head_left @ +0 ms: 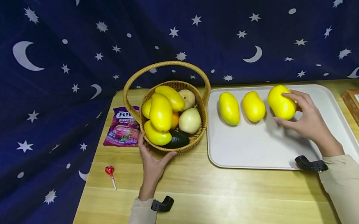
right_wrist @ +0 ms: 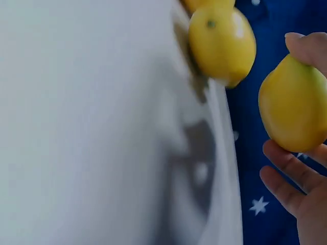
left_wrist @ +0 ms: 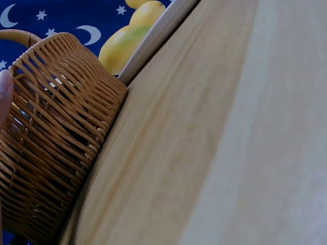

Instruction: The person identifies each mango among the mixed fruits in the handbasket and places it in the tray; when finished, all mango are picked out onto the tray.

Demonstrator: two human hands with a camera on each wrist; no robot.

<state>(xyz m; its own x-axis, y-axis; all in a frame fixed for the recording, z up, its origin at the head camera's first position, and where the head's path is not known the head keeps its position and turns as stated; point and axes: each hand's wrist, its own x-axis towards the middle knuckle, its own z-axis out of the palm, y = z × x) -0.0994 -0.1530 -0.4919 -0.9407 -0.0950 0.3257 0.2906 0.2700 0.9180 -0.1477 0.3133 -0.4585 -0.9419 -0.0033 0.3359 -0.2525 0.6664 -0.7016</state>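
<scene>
- Beige sleeves (head_left: pixel 350 186) nearest us.
- Right hand (head_left: pixel 311 123) pinches our plump yellow mango (head_left: pixel 281 103) over the white rectangular tray (head_left: pixel 242 147); a slack pinch could drop it.
- Left hand (head_left: pixel 153 168) is spread against our brown wicker basket (left_wrist: pixel 56 132); one nudge could tip it.

1. Held mango (head_left: pixel 279 104): plump, smooth, yellow; raised off the tray (head_left: pixel 253 147) between the right hand's (head_left: pixel 308 116) thumb and fingers, near the tray's far edge.
2. Middle mango (head_left: pixel 254 106): yellow, shorter; lying on the tray, just left of the held one.
3. Left mango (head_left: pixel 229 108): yellow, longer, greenish along one side; on the tray beside the middle one, apart from it.
4. Basket (head_left: pixel 202 135): round brown wicker, tall arched handle, heaped with fruit (head_left: pixel 161 112); upright, just left of the tray, the left hand (head_left: pixel 152 164) holding its near-left side.
</scene>
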